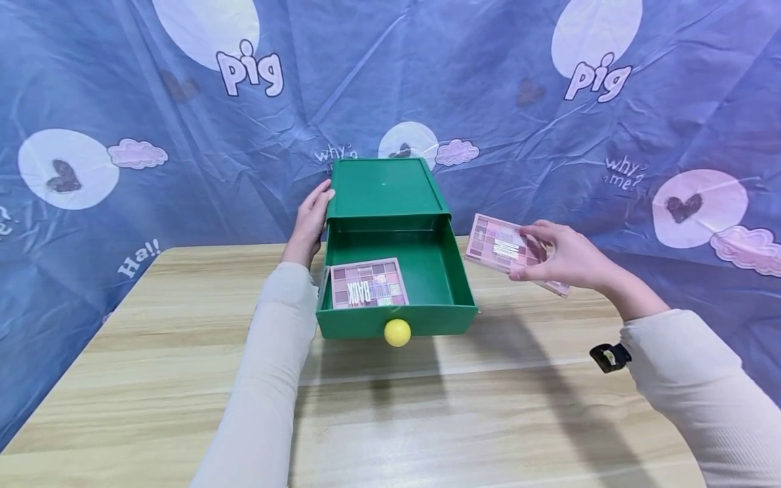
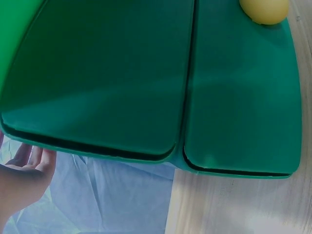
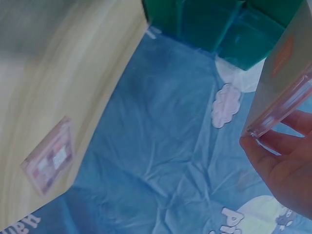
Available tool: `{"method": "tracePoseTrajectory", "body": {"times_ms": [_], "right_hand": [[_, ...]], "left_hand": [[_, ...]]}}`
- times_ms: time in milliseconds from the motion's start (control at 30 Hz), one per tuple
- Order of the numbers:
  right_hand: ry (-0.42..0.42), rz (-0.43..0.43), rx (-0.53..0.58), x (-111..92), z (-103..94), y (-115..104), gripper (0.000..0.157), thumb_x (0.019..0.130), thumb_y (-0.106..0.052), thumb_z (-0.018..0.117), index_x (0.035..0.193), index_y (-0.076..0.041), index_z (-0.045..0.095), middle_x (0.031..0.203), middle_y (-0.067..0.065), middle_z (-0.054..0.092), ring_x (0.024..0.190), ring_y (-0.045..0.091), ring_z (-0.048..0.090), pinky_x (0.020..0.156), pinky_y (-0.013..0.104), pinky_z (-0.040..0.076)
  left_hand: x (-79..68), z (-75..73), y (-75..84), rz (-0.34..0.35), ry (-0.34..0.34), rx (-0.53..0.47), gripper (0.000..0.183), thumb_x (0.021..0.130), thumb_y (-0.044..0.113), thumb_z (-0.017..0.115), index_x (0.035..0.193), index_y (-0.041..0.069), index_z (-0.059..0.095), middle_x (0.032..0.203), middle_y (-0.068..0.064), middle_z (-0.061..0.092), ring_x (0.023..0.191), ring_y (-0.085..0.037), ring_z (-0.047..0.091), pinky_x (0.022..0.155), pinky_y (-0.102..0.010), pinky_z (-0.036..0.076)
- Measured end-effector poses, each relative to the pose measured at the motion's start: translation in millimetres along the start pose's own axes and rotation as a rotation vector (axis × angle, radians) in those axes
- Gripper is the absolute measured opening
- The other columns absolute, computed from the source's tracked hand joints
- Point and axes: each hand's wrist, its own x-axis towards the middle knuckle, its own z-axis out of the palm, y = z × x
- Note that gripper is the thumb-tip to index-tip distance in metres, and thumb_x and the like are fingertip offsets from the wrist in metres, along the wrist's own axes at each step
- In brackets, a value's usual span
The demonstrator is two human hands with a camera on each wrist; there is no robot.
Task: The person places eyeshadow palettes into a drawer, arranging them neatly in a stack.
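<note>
Head view, starting at the left: the left hand (image 1: 309,220) rests against the side of the green cabinet (image 1: 384,186), fingers fairly straight rather than wrapped round anything. That looks like a light brace; if it gives, a knock from the right could skid or turn the whole unit.

Next comes the pulled-out drawer (image 1: 430,320), with a yellow knob (image 1: 398,333) on its front. One palette (image 1: 369,281) lies inside, towards the front left, close to the left wall. I cannot tell whether it sits fully flat; a raised edge might catch under the cabinet if the drawer were pushed in.

Further right, outside the drawer and apart from its right wall, a second palette (image 1: 505,244) is pinched by the right hand (image 1: 570,254), thumb against fingers, near one end. With the far end unsupported, a loose pinch could let it swivel, clip the drawer's rim or drop.

Right wrist view shows a third palette (image 3: 51,158) on the table (image 3: 73,73), near its edge; a sweep of the forearm might nudge it off.
</note>
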Motion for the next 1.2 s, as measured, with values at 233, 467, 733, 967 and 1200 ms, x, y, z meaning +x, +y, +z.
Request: {"method": "tracePoseTrajectory", "body": {"times_ms": [233,467,733,967,1200], "right_hand": [[0.000,0.003,0.007,1.4,-7.2,-9.7,0.074,0.059,-0.036,0.077,0.116,0.004,0.051,0.103,0.010,0.052,0.085,0.025,0.046,0.069,0.039,0.035],[-0.013,0.015,0.006,0.4,-15.5,-15.8,0.075,0.060,-0.036,0.076,0.118,0.002,0.050,0.105,0.010,0.051,0.087,0.026,0.044,0.070,0.040,0.035],[-0.027,-0.012,0.035,6.5,-19.7,-29.4,0.076,0.060,-0.036,0.076,0.120,0.002,0.049,0.105,0.009,0.051,0.089,0.025,0.043,0.070,0.040,0.034],[-0.033,-0.031,0.083,15.0,-16.4,-45.6,0.077,0.060,-0.037,0.076,0.122,-0.001,0.048,0.113,0.010,0.048,0.096,0.026,0.043,0.077,0.044,0.034],[-0.061,-0.035,0.114,24.2,-7.7,-66.4,0.080,0.060,-0.042,0.075,0.124,-0.005,0.047,0.120,0.011,0.043,0.104,0.027,0.039,0.082,0.048,0.032]], "left_hand": [[0.5,0.1,-1.2,0.012,-0.008,0.006,0.046,0.085,0.030,0.051,0.130,0.020,0.042,0.132,0.004,0.035,0.109,-0.013,0.039,0.087,-0.034,0.033],[0.0,1.3,0.3,0.003,-0.009,0.002,0.046,0.085,0.030,0.051,0.130,0.021,0.042,0.131,0.004,0.035,0.106,-0.014,0.041,0.086,-0.033,0.034],[0.8,1.4,1.3,0.000,0.016,-0.002,0.046,0.085,0.029,0.051,0.130,0.019,0.043,0.127,0.001,0.040,0.086,-0.012,0.047,0.072,-0.024,0.038],[0.5,0.7,1.9,0.003,0.002,0.005,0.046,0.086,0.030,0.051,0.130,0.020,0.042,0.129,0.002,0.038,0.095,-0.012,0.044,0.078,-0.026,0.037],[0.7,0.9,1.3,-0.008,0.001,0.010,0.044,0.086,0.031,0.050,0.129,0.023,0.044,0.130,0.004,0.037,0.103,-0.013,0.042,0.084,-0.030,0.035]]}}
